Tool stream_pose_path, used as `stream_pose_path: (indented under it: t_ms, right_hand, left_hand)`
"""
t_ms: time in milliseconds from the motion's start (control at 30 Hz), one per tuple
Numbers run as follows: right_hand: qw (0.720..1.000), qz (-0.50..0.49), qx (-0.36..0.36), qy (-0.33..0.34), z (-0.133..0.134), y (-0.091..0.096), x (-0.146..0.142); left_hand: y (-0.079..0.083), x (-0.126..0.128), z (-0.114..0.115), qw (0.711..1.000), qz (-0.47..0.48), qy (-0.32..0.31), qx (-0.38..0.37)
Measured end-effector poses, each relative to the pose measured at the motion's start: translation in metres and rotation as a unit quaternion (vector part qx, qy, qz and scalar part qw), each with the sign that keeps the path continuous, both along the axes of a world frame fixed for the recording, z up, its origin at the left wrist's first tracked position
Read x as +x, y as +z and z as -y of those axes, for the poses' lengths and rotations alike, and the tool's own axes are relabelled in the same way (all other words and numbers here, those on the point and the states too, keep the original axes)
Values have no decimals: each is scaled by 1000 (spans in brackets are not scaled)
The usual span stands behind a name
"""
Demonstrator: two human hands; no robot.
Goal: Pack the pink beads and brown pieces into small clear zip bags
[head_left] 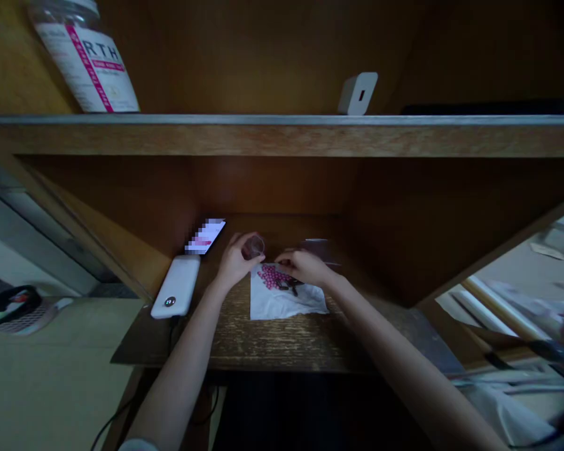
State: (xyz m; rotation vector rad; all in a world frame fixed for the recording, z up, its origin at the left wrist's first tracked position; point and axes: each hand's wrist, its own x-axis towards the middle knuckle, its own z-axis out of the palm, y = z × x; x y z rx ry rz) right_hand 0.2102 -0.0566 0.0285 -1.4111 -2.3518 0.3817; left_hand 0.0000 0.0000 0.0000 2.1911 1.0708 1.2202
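- Just behind the white paper sheet [289, 305], left hand [235, 262] is around a clear plastic cup [255, 247]; fingers curled against the cup's side, seemingly holding it.
- Over the far edge of the sheet, right hand [305, 266] sits above a heap of small round pink beads [272, 277]; fingers bunched and angled down at the heap, tips hidden, so cannot tell if they pinch anything.
- On the sheet, just beside the beads: small dark bits [292, 287], too small to tell what they are.
- Behind the sheet, near the right hand: flat greyish piece [316, 246], possibly plastic, unclear.
- Under the sheet: worn wooden tabletop [272, 341].
- Left of the sheet: white power bank [176, 287] with a dark cable [172, 332], and behind it a phone [205, 236], screen blurred.
- Well above the sheet: wooden shelf [282, 134] carrying a jar with a pink-and-white label [84, 59] and a small white box [358, 93].
- Handling, judged: cup looks light and thin, could dent or crack if squeezed, best held by its side wall. Beads look light and likely to roll; sheet looks soft, best taken by its edges.
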Motion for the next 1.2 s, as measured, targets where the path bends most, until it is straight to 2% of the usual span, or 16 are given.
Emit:
stream_pose_path:
  t_ms: [133,400,533,633,733,900,1033,1100,1200]
  right_hand:
    - [999,29,10,12,-21,-18,-6]
    - [1000,-3,-19,21,-31,-37,1]
    - [990,-139,-25,15,-26,-36,4]
    - [954,-295,0,-45,-19,-32,2]
    - [929,-362,25,-75,-13,-29,-5]
    - [953,-301,31,-38,-11,-24,-15]
    - [945,-312,53,-81,-10,-21,1]
    - [951,-295,23,-88,-9,-22,15]
    - [975,-199,-71,-62,-10,-28,33]
  left_hand:
    - [2,0,2,1000,-9,4,-4]
    - [-1,2,0,999,-33,-31,-27]
    - [-1,2,2,997,-50,-48,-21]
    - [3,3,5,995,-81,-53,8]
    - [7,7,9,989,-129,-49,53]
    - [8,10,11,986,-141,-34,80]
    - [9,8,10,993,-109,-7,54]
    - [8,7,9,996,-79,2,32]
    - [7,7,8,1000,-29,-7,-9]
